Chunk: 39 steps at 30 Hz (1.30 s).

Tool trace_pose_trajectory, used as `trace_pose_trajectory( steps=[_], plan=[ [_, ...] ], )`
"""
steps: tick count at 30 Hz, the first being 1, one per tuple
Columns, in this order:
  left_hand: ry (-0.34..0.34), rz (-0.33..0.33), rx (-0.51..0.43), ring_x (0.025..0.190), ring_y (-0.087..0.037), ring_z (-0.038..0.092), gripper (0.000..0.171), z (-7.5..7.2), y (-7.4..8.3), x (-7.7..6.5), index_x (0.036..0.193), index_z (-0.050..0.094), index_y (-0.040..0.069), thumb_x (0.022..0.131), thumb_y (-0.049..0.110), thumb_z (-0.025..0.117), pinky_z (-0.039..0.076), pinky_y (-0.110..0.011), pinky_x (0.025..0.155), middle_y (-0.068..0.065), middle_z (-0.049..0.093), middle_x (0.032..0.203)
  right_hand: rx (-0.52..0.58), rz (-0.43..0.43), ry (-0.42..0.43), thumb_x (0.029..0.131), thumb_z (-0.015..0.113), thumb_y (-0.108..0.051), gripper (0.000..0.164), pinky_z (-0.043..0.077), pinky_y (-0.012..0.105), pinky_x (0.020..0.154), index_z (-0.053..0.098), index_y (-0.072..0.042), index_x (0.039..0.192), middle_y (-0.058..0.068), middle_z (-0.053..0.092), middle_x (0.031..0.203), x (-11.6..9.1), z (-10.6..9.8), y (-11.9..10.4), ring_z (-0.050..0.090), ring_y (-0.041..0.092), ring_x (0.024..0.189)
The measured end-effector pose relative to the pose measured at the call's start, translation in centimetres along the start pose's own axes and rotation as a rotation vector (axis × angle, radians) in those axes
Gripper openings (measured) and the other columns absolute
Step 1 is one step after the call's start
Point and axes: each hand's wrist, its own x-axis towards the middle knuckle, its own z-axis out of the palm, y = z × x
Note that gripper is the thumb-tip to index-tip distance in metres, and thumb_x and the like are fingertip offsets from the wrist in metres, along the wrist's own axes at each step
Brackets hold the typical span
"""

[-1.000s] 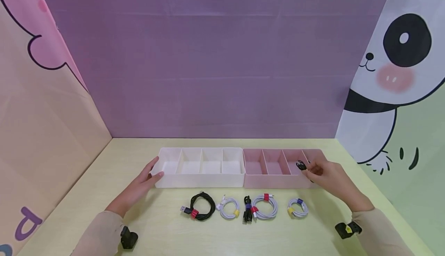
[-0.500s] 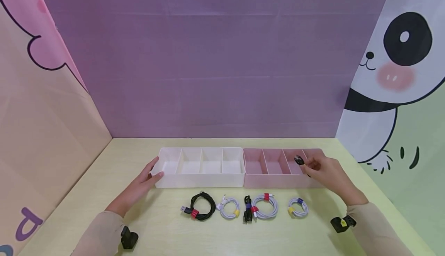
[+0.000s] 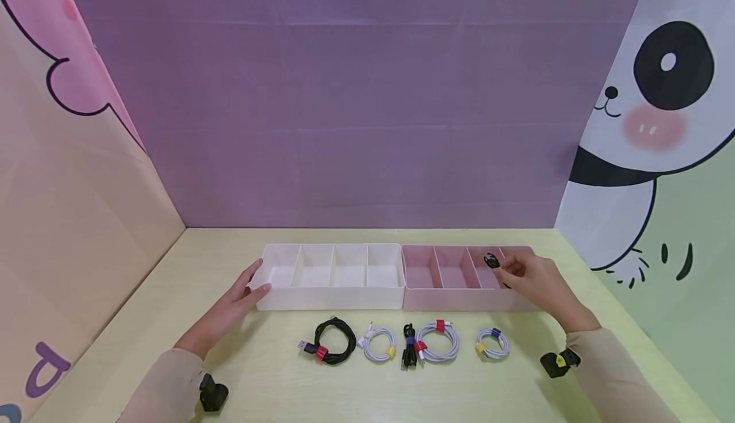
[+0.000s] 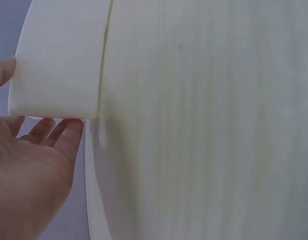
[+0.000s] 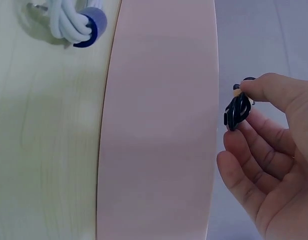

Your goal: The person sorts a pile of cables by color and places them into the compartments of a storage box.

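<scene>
My right hand (image 3: 535,284) pinches a small coiled black cable (image 3: 491,261) between thumb and fingers, over the right part of a pink divided box (image 3: 459,298). In the right wrist view, the coil (image 5: 237,111) shows a tan band near the thumb, and it is above the box's rim. My left hand (image 3: 232,305) holds the left end of a white divided box (image 3: 330,298). Its thumb is at the front corner; in the left wrist view, the other fingers (image 4: 68,137) lie against the end wall.
In front of the boxes lie a black USB cable (image 3: 348,354), a white cable (image 3: 373,356) with a yellow tie, a folded black cable (image 3: 409,353), a larger white coil (image 3: 453,348) with red ties, and another white coil (image 3: 502,349). A purple backdrop (image 3: 367,123) stands behind.
My right hand has moved a little left and toward the back with the black cable over the pink box. The left hand and the white box stay where they were.
</scene>
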Motion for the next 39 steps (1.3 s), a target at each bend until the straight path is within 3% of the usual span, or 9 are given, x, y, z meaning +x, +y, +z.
trace_pose_trajectory(
  steps=[16, 32, 39],
  plan=[
    [0.002, 0.006, 0.005, 0.145, -0.053, 0.014, 0.083, 0.0, 0.0, -0.1, 0.162, -0.003, 0.025, 0.103, 0.053, 0.047, 0.014, -0.071, 0.111, -0.025, -0.001, 0.164, 0.022, 0.039, -0.043, 0.092, 0.074, -0.016, 0.012, 0.053, 0.035, 0.070, 0.069, -0.005, 0.093, 0.004, 0.066, 0.087, 0.9, 0.4, 0.5, 0.061, 0.019, 0.078],
    [0.003, -0.003, -0.007, 0.146, -0.052, 0.013, 0.082, 0.0, -0.1, -0.1, 0.162, -0.003, 0.025, 0.103, 0.054, 0.046, 0.013, -0.072, 0.111, -0.025, -0.001, 0.164, 0.018, 0.063, -0.091, 0.092, 0.072, -0.015, 0.011, 0.051, 0.033, 0.064, 0.068, -0.005, 0.092, 0.002, 0.066, 0.081, 1.9, 0.5, 0.6, 0.058, 0.020, 0.074],
    [0.003, -0.010, -0.002, 0.146, -0.052, 0.010, 0.081, 0.0, -0.1, -0.1, 0.162, -0.003, 0.027, 0.103, 0.054, 0.047, 0.012, -0.073, 0.111, -0.025, -0.002, 0.164, 0.015, 0.043, -0.081, 0.093, 0.072, -0.018, 0.013, 0.051, 0.033, 0.065, 0.070, -0.005, 0.094, 0.001, 0.067, 0.081, 1.9, 0.4, 0.9, 0.059, 0.018, 0.073]
  ],
)
